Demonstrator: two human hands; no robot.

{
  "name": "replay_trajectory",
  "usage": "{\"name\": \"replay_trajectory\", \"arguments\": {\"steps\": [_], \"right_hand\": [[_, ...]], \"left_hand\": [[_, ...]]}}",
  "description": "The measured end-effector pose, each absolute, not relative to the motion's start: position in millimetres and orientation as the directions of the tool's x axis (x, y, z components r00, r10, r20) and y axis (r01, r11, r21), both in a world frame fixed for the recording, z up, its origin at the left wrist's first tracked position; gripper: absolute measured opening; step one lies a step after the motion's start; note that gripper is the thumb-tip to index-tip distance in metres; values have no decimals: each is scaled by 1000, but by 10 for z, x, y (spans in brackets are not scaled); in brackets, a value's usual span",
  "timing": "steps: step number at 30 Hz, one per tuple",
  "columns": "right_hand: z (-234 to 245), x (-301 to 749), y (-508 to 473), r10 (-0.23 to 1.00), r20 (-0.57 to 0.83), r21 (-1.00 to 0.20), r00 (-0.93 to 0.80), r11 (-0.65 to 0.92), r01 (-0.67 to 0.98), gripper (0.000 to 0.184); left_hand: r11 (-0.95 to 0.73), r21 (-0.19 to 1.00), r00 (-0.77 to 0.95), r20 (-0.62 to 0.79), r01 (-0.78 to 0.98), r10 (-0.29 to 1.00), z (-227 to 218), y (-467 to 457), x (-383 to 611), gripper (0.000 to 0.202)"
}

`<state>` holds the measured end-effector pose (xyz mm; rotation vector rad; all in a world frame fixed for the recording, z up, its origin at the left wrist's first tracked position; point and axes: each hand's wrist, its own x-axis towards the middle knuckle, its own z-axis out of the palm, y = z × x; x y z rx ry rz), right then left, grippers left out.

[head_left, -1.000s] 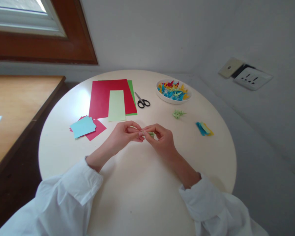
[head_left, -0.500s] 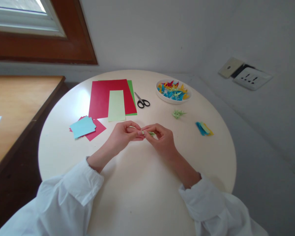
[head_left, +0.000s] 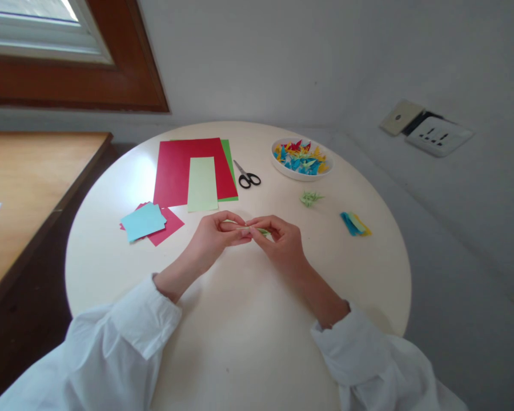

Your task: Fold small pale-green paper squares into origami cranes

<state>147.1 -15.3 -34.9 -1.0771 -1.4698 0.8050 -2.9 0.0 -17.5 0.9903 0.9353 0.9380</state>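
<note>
Between my fingertips is a small piece of pale green folded paper, mostly covered by the fingers, so its exact shape is hidden. My left hand pinches it from the left, thumb against the fingers. From the right, my right hand pinches the same paper, with the fingertips of both hands meeting. Both hands are just above the white round table. A small pile of green folded paper pieces lies beyond my right hand.
Behind my hands, a pale green paper strip lies on red paper, beside black-handled scissors. Light blue squares sit at left. A white dish holds colourful paper cranes; blue and yellow folded slips lie at right.
My hands stay in nearly the same place with the green paper between them. The fingertips have shifted very slightly, and less of the paper shows between them.
</note>
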Motion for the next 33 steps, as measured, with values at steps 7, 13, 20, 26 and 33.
{"name": "replay_trajectory", "arguments": {"steps": [7,13,20,26,33], "right_hand": [[-372,1488,-127,933,360,-903,14,344,257,7],[-379,1495,-111,916,401,-879,12,381,288,8],[-368,1489,-114,936,351,-902,9,335,271,9],[-376,1482,-108,944,328,-914,20,312,261,10],[-393,1485,-101,970,241,-944,24,228,237,14]], "left_hand": [[236,948,236,-185,-211,954,-155,-12,8,33],[233,949,208,-190,-211,960,-127,-23,29,33],[216,959,188,-182,-182,965,-119,-33,41,31],[206,963,182,-174,-174,968,-115,-50,40,34],[203,960,197,-164,-195,967,-112,-42,33,34]]}}
